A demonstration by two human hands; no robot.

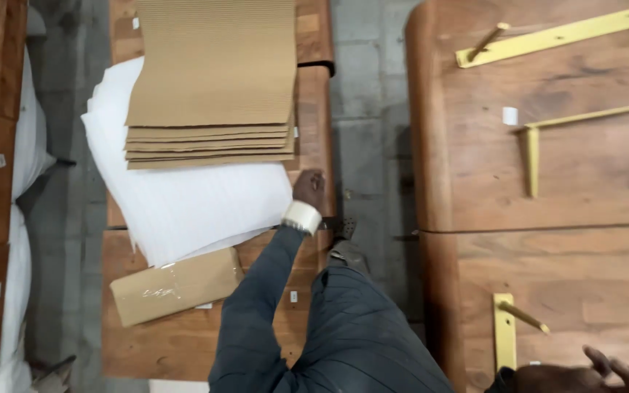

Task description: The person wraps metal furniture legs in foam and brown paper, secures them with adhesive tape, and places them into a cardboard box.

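A grey concrete floor (373, 94) is seen between rows of brown wooden furniture panels. On the left, a long wooden table (183, 342) carries the packing materials; on the right, a large wooden panel with rounded corners (584, 167) is fitted with flat brass-coloured metal brackets (555, 36). At the far left edge, another wooden piece is partly wrapped in white padding (27, 145).

A stack of white foam sheets (183, 196) is spread across the middle of the table, its long axis running from the far left toward the near right edge. On its far part a pile of brown corrugated cardboard sheets (212, 80) is laid, its long axis pointing away along the table. Near the table's left edge, just beside the foam, a flat brown parcel wrapped in clear film (176, 285) lies slightly tilted.

The left hand (309, 191), a white band at its wrist, is placed at the right edge of the table, at the near right corner of the foam stack; whether its grip is closed on the sheets cannot be told. The right hand (606, 372) is seen at the lower right with fingers spread, resting open on the wooden panel.
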